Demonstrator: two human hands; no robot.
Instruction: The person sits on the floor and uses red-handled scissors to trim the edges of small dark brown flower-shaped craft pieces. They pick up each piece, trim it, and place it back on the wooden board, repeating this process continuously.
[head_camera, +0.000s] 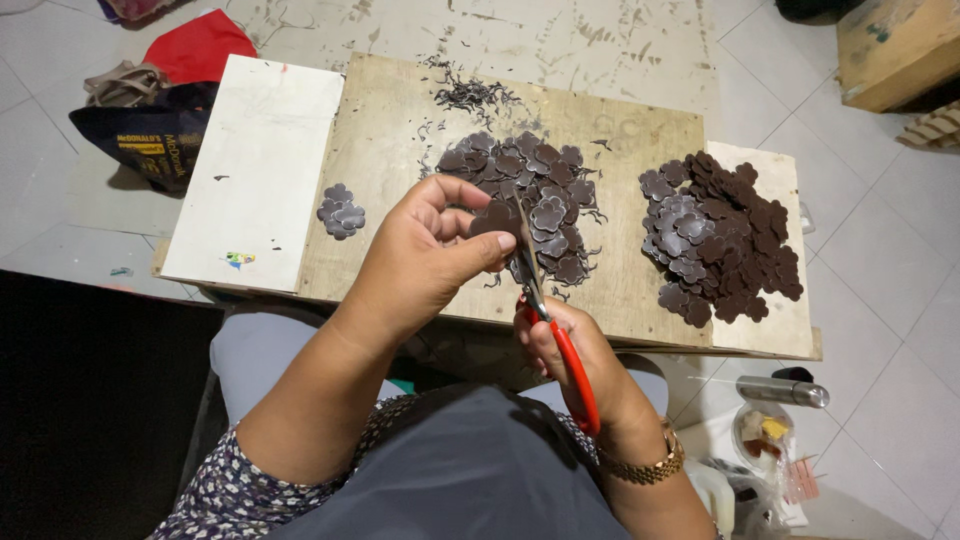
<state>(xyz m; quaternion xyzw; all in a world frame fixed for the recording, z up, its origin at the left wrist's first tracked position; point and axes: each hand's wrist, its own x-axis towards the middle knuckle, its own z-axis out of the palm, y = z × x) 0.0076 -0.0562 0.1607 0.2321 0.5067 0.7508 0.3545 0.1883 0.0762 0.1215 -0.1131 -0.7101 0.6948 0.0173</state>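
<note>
My low plywood work board (400, 130) sits over a floor of pale grey tiles (880, 250), with a white panel (262, 170) laid along its nine o'clock side and a paler board (790, 330) under its three o'clock edge. At eleven o'clock a dark bag (150, 140) and a red cloth (200, 45) lie on the floor, and the tiles at twelve o'clock are scuffed with dark marks. A wooden box (890, 45) stands at one o'clock, a metal cylinder (785, 392) lies at four o'clock, and the light is even and soft.
</note>
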